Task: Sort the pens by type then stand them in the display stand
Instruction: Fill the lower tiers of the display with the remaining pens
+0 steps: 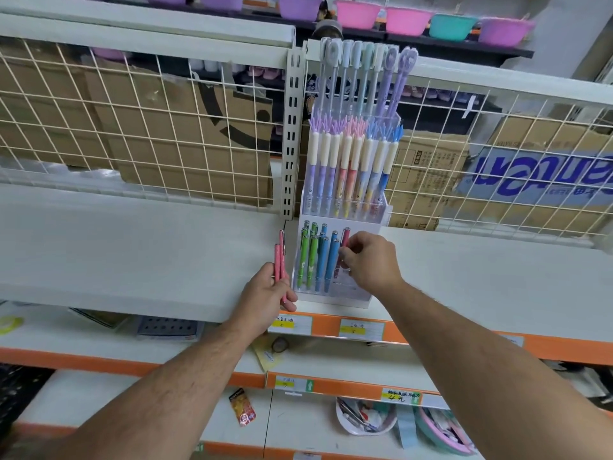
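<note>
Fingers (349, 257) of the right hand (373, 260) pinch a pink pen (346, 236) standing in the display stand (331, 296), blue pens (326, 260) just left of them; the left hand (265, 295) (farther left) grips two pink pens (279, 257).

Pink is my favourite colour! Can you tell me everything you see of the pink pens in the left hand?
The pink pens are at least two slim, glossy sticks, plastic by the look, with silvery clips near their tops. They stand nearly upright, side by side. The left hand grips their lower halves; their bottom ends peek out under the fingers. They are just left of the clear display stand.
</note>
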Demonstrator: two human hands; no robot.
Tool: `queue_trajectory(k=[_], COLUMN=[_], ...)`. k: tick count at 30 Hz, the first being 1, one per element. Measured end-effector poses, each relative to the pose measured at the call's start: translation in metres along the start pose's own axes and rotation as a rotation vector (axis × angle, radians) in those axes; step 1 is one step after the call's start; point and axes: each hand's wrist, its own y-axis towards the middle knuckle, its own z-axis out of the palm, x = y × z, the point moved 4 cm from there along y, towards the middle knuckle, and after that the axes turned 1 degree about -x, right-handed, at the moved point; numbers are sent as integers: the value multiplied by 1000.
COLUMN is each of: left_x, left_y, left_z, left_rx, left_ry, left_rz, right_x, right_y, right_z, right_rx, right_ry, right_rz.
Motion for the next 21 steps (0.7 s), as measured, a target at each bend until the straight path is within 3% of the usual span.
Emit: queue_trajectory(k=[21], left_x=[4], left_y=[-14], left_z=[1], left_rx=[-15], left_ry=[-60], left_rz=[62], right_x=[-4], right_y=[-29], right_z=[-12], right_rx=[-25], right_ry=[-1], right_rz=[-8])
